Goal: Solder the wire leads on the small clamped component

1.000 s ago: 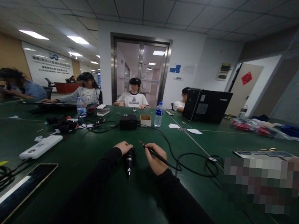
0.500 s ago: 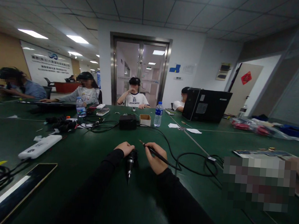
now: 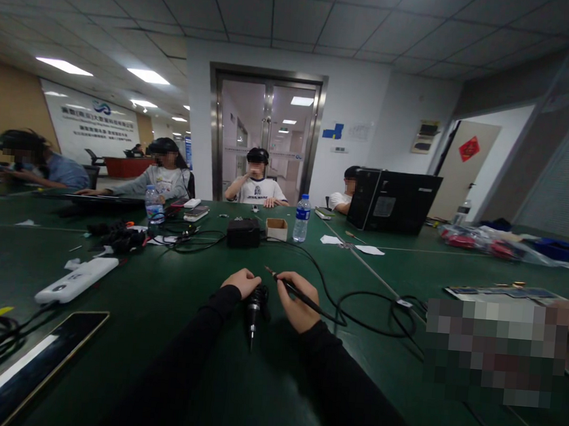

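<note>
My right hand (image 3: 294,300) grips a thin black soldering iron (image 3: 286,283) like a pen, its tip pointing up and left; its black cord (image 3: 356,307) loops away to the right across the green table (image 3: 194,363). My left hand (image 3: 242,282) rests closed over the top of a small black plug-like part (image 3: 255,306) whose metal pin points toward me. The two hands are close together at the table's middle. Both arms wear black sleeves.
A black box (image 3: 243,232), a small cardboard box (image 3: 276,229) and a water bottle (image 3: 302,218) stand behind my hands. A white power strip (image 3: 76,279) and a tablet (image 3: 31,364) lie at left, a laptop (image 3: 392,200) at right. Several people sit across the table.
My left hand and the black part shifted slightly right, closer to my right hand. The person opposite raised a hand to the face.
</note>
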A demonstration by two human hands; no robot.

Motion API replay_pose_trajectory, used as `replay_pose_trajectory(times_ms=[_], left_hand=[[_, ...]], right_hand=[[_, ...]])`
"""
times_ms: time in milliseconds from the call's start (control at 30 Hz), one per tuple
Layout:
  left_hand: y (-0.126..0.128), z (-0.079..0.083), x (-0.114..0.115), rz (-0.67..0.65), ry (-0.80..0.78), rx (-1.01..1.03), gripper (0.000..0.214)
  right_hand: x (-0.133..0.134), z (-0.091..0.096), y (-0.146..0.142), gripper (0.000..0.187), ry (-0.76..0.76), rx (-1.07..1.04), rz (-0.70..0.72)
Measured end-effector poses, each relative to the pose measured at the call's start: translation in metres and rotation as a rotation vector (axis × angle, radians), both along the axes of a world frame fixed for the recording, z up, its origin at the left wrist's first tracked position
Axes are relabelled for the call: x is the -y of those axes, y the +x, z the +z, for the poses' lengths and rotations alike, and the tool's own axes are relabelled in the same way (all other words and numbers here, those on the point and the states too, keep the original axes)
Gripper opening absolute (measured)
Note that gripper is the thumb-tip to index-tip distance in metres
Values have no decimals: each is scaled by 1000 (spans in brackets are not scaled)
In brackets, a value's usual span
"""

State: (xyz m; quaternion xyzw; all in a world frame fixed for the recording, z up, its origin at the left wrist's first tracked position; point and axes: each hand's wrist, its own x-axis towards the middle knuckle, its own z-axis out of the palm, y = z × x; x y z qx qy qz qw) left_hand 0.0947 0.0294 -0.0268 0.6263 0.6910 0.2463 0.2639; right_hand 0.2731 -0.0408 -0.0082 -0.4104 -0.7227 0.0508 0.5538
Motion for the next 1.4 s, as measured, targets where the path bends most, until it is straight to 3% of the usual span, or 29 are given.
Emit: replay_pose_trajectory(times_ms=[233,500,733,900,1200,1400], left_hand=[[-3,-6,-1,-29,83,32,32],[-4,-26,-1,-62,182,393,28],[-2,-26,4,-42,251,457,26],[-4,-30,-1,-106,298,551,26],[-4,-31,-2,-92,287,578,24],[-4,-35,-3,-134,326,707,23]], right_hand=[[1,1,0,14,-1,-6,2],[2,0,-3,15,8,-11,38],[5,2,-6,15,36,6,71],[7,3,-8,13,40,5,94],[13,8,-7,16,48,11,131],[12,7,-8,18,38,23,116]])
